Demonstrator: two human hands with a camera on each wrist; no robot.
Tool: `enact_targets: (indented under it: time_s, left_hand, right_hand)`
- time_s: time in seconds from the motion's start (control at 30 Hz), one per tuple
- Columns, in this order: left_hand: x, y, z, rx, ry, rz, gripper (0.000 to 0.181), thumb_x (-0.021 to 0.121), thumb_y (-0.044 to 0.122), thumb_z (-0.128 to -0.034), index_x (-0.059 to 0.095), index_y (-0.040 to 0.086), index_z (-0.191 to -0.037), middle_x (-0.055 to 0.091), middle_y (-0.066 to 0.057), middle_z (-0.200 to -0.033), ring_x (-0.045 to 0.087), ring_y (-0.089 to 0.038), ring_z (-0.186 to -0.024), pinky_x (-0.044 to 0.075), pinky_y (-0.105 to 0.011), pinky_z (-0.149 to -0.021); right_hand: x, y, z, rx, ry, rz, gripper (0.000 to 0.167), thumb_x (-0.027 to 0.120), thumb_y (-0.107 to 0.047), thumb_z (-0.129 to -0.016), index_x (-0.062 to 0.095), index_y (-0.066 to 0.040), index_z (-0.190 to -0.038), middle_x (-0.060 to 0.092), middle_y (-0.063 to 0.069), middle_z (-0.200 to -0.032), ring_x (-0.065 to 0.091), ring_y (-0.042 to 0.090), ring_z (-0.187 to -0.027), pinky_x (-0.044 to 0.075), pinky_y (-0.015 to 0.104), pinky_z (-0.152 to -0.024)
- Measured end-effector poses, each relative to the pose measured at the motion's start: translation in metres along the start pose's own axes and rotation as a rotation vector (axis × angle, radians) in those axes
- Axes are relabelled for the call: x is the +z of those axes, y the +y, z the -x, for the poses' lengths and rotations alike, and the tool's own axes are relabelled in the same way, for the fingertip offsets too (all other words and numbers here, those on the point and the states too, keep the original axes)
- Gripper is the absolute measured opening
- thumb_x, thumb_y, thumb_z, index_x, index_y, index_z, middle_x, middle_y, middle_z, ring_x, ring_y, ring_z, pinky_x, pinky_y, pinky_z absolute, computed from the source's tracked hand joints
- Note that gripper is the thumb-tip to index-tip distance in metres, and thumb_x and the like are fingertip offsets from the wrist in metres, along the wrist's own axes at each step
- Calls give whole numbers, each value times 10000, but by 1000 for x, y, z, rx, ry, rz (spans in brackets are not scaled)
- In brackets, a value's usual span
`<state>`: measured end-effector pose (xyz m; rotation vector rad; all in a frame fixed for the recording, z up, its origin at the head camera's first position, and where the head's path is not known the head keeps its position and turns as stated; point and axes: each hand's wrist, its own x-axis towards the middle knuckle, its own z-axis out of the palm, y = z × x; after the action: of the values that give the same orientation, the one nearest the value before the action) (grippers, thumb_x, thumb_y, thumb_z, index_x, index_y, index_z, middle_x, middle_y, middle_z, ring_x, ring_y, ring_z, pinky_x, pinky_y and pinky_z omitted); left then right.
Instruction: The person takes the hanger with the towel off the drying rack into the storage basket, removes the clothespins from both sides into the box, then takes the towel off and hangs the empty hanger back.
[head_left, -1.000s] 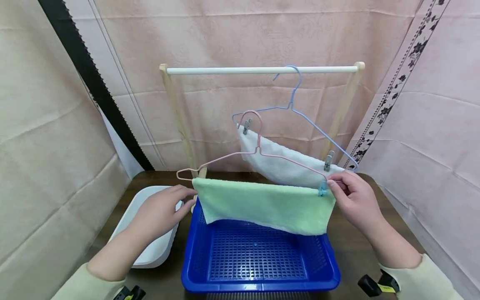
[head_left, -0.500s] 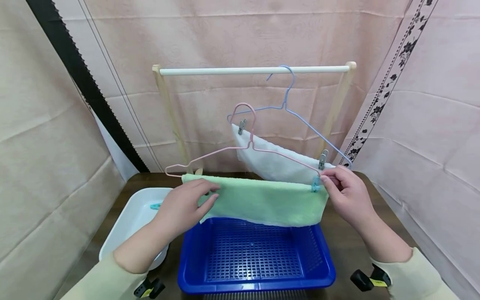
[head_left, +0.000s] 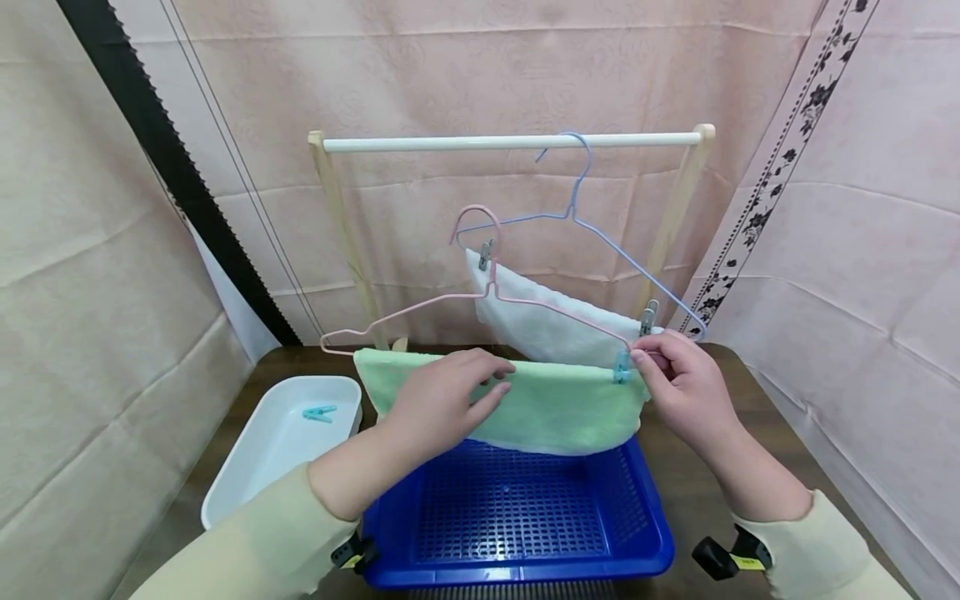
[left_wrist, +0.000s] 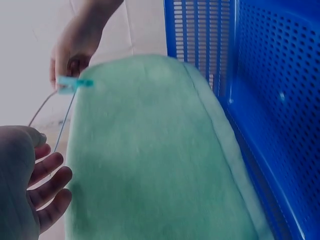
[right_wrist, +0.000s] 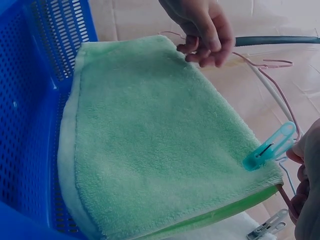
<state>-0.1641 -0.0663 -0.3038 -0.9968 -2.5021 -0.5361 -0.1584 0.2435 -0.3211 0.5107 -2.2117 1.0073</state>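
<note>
A green towel point(head_left: 562, 412) is folded over the lower bar of a pink hanger point(head_left: 492, 275), which is held up by its right corner. My right hand point(head_left: 686, 383) pinches that corner, beside a light-blue clothespin point(right_wrist: 270, 148) clipped on the towel's top edge. My left hand point(head_left: 442, 396) hovers before the towel's upper middle, fingers loosely bent and holding nothing, as the left wrist view also shows. No clothespin shows at the towel's left end. The hanger's hook points up, apart from the rack's rod point(head_left: 420, 144). Below the towel is a blue basket point(head_left: 517, 575).
Behind, a blue hanger point(head_left: 574, 196) hangs from the rod, with a white towel point(head_left: 540, 312) clipped on by two grey clothespins point(head_left: 648, 318). At left, a white tray point(head_left: 258, 450) on the brown table holds another light-blue clothespin point(head_left: 319, 413).
My left hand has moved right from beside the towel's left end to before its middle, uncovering the tray's clothespin. The pink hanger and towel have shifted slightly left; my right hand keeps its pinch.
</note>
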Motion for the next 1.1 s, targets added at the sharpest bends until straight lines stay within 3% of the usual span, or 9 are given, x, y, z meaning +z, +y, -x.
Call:
enact_targets:
  time_s: [0.17, 0.53, 0.83, 1.1]
  left_hand:
    - [9, 13, -13, 7, -34, 37, 238, 610, 331, -994, 682, 222, -1193, 674, 126, -1062, 631, -44, -926, 524, -257, -721]
    - [19, 37, -34, -43, -80, 123, 287, 600, 355, -999, 662, 216, -1242, 670, 102, -1123, 611, -52, -929, 517, -237, -734]
    - [33, 53, -51, -69, -121, 111, 391, 592, 390, -996, 617, 202, -1338, 651, 80, -1249, 620, -44, -981, 527, -231, -783]
    - [39, 66, -61, -79, -111, 53, 438, 607, 431, -978, 613, 202, -1351, 641, 73, -1296, 594, -67, -1172, 528, -256, -872]
  right_hand:
    - [3, -1, 1, 7, -15, -13, 51, 646, -46, -950, 686, -21, -932, 475, -11, -760, 412, 97, -654, 345, 203, -558]
    - [6, -4, -5, 5, -26, -8, 35, 657, -25, -935, 691, -28, -926, 469, -11, -739, 410, 108, -664, 343, 206, -555]
    - [9, -4, -2, -7, -13, -29, 43, 668, 3, -916, 700, -21, -931, 497, -14, -735, 426, 95, -650, 354, 187, -556]
    - [11, -4, -1, -14, -11, -31, 45, 671, -4, -917, 703, -29, -935, 493, -23, -726, 422, 93, -656, 348, 188, -562]
